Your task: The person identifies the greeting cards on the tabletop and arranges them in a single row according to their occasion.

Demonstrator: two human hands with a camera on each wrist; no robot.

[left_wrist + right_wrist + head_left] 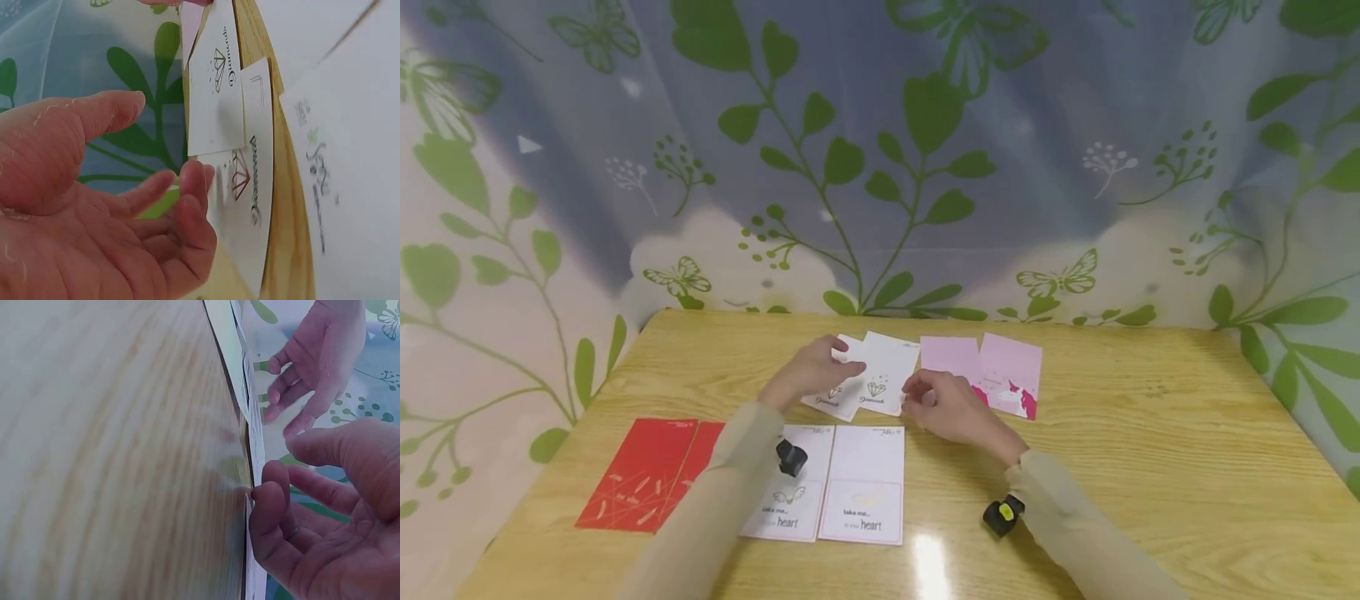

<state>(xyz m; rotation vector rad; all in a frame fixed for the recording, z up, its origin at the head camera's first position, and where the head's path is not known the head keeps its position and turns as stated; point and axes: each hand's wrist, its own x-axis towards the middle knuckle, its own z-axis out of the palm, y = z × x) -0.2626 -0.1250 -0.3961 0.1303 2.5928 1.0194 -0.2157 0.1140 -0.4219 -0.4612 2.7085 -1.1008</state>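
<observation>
Two white cards printed with a diamond lie at the table's far middle; the right card (889,358) overlaps the left card (842,407). My left hand (808,372) is over the left card's far left part, thumb apart from loosely bent fingers, nothing in its grasp. In the left wrist view, its fingertips (194,181) are close to that card; contact is unclear. My right hand (953,410) is at the right card's near right edge, fingers loosely bent and holding nothing. In the right wrist view its fingertips (267,494) seem to touch a card edge.
Two pink cards with a unicorn print (1011,362) lie right of the diamond cards, partly behind my right hand. Nearer me are two white "heart" cards (868,454) and, at left, two red cards (640,467) partly under my left sleeve. A patterned curtain (880,233) hangs behind the wooden table (1150,433).
</observation>
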